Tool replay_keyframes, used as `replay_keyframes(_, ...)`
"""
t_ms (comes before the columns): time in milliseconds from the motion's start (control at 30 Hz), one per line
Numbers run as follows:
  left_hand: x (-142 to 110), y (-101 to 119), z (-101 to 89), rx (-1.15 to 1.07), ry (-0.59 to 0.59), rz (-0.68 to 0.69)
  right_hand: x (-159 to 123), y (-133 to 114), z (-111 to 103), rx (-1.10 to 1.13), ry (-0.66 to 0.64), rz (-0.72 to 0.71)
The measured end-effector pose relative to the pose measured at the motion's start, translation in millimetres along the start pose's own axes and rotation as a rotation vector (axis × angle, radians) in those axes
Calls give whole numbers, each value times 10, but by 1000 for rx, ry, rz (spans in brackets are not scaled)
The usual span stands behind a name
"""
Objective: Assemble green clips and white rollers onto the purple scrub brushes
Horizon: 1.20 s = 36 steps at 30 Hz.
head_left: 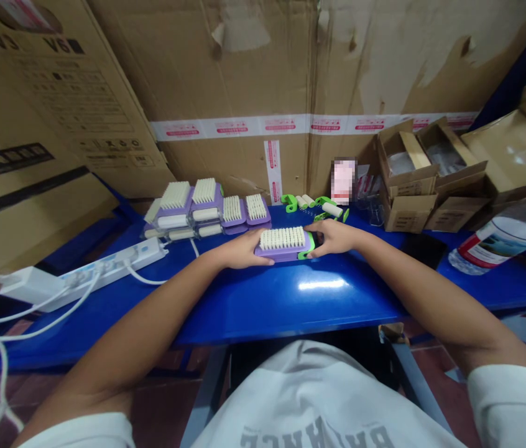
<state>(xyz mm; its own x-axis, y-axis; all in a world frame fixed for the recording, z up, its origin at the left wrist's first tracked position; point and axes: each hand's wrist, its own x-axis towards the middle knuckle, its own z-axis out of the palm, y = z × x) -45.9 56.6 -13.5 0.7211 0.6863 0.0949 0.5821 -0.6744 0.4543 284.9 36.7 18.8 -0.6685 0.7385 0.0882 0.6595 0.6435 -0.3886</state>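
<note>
One purple brush (pixel 281 254), cream bristles up, is in the grip of the left hand (pixel 244 250) and the right hand (pixel 331 238). The left hand pinches its left end between thumb and fingers; the right hand's thumb and fingers are closed about the green clip (pixel 308 246) at its right end. The brush is around the middle of the blue tabletop (pixel 253 311), between near and far edges; whether it rests there, I cannot tell. Just beyond, toward the far edge, lie loose green pieces (pixel 290 203) and cream rollers (pixel 332 210). Left of those, more purple brushes (pixel 206 198) stand along the far edge, some stacked. A white power strip (pixel 114 264) slants toward the left edge. Small open boxes (pixel 412 213) fill the far right corner, with a bottle (pixel 500 239) lying nearer the right edge.
</note>
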Motion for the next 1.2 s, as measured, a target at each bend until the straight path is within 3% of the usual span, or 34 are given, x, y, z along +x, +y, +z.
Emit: replay_keyframes(1200, 4, -25, 13, -8, 4, 4, -2, 5, 5, -3, 15, -14)
